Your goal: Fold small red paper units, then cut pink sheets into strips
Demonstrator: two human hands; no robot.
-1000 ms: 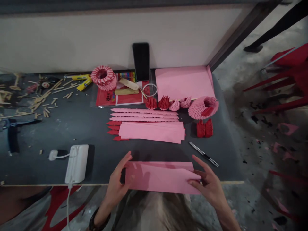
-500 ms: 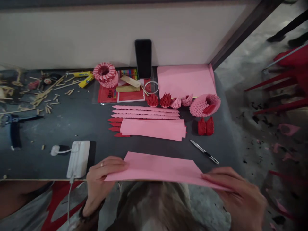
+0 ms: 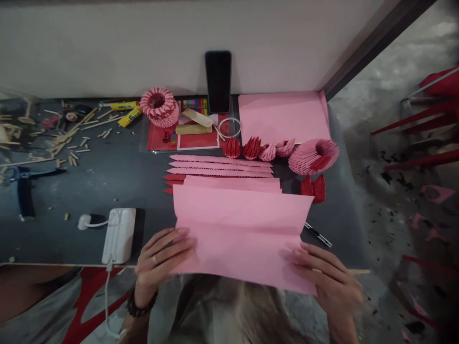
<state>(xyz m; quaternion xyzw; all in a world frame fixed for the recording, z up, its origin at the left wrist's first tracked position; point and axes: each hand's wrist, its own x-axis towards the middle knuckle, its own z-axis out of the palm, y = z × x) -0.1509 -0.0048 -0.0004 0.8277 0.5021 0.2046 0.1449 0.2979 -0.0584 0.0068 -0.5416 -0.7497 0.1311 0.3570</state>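
Note:
A pink sheet of paper (image 3: 244, 234) with a crease across its middle is unfolded and held up over the near edge of the dark table (image 3: 107, 186). My left hand (image 3: 159, 260) grips its lower left corner, fingers on the front face. My right hand (image 3: 328, 277) grips its lower right corner the same way. Behind the sheet lie a stack of pink paper strips (image 3: 229, 183) and long folded pink strips (image 3: 218, 165) with red ones under them.
A box cutter (image 3: 317, 234) lies right of the sheet. A white power bank (image 3: 119, 235) with cable sits at left. Folded red and pink paper pieces (image 3: 258, 148), a pink paper ring (image 3: 313, 155), a phone (image 3: 218, 81), pink sheets (image 3: 283, 117), glue tubes and wood sticks (image 3: 68, 138) lie further back.
The folded pink paper has been opened out and raised; it now stands unfolded in front of the strips. Both hands moved from its ends to its lower corners.

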